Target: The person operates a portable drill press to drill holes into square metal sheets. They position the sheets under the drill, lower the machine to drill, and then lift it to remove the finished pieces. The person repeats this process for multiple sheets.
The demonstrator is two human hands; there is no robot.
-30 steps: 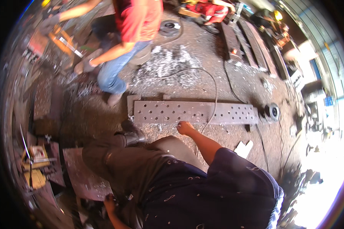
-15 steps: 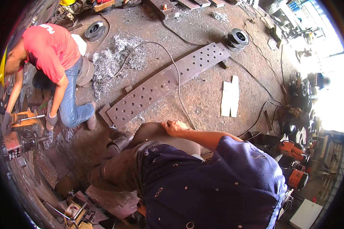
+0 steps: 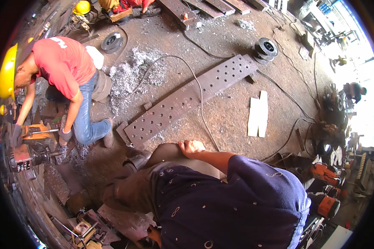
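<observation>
Plate (image 3: pixel 187 101) lay untouched, already holed; what remained, I couldn't tell. Right hand (image 3: pixel 192 147) rested on knee (image 3: pixel 165 152), fingers loosely spread; left hand (image 3: pixel 155 235), couldn't tell.

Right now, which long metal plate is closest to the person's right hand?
The holey plate mid-floor, with a cable across it: it lies just beyond the right hand, while the other long plates are far away, at the picture's top.

The bare right hand (image 3: pixel 192 147) rests, loosely curled, on a brown-trousered knee (image 3: pixel 167 153); the bare left hand (image 3: pixel 154 235) is mostly hidden.
</observation>
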